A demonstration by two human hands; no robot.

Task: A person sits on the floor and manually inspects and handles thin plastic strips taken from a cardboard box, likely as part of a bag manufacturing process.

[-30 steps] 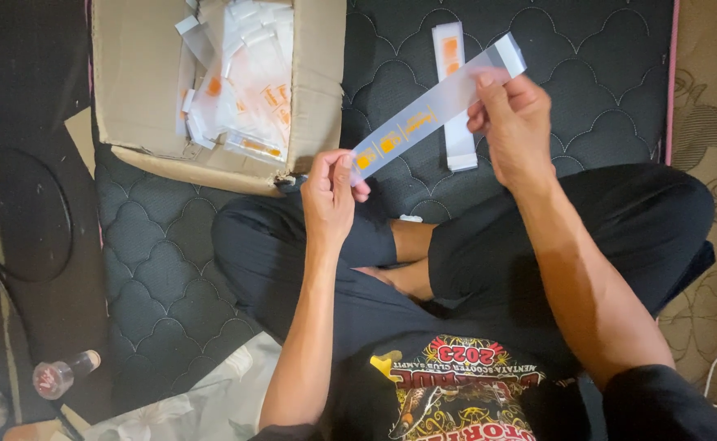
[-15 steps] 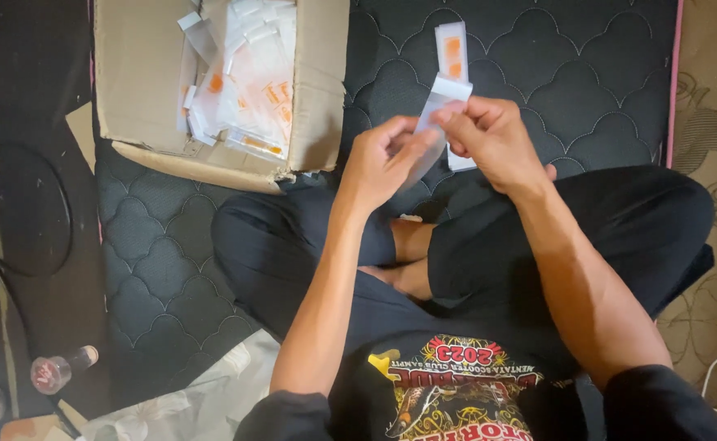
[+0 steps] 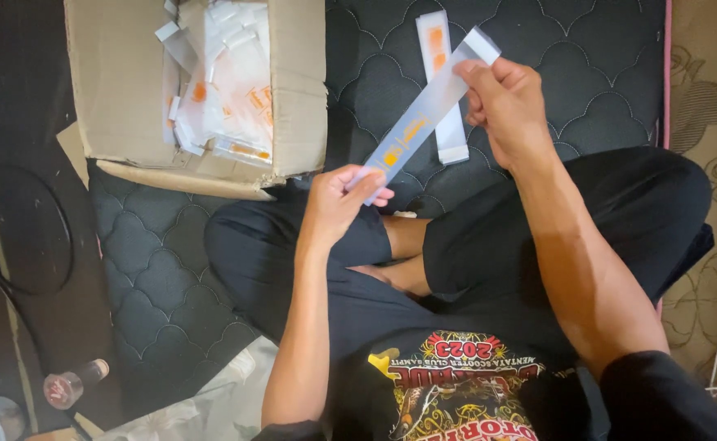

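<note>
1. Person sits cross-legged on a dark quilted mattress (image 3: 587, 73), camera looking straight down. Both hands hold one long, flat translucent plastic sleeve (image 3: 424, 114) with small orange printing, stretched out on a diagonal above the lap.

2. Left hand (image 3: 338, 200) has the lower end: fingers closed on it, thumb pressed over the edge. Right hand (image 3: 505, 102) has the upper end, fingers (image 3: 477, 77) pinched shut just short of the folded white tip. So both are gripping the same sleeve, which is up in the air and not touching the mattress.

3. A second sleeve (image 3: 442, 98) of the same kind lies flat on the mattress right behind the held one, partly covered by it.

4. Open cardboard box (image 3: 129, 98) sits to the left, full of more of these sleeves (image 3: 227, 82) in a loose heap.

5. Off at the lower left there's a small glass bottle (image 3: 72, 384) on the dark floor and a black cable loop (image 3: 23, 237).

6. What could go sideways, in my opinion: the sleeve looks thin and slippery, held only at its two ends. Pull too tight and it may crease or tear; loosen either pinch and it probably flops onto the one below, getting the two mixed up.
</note>
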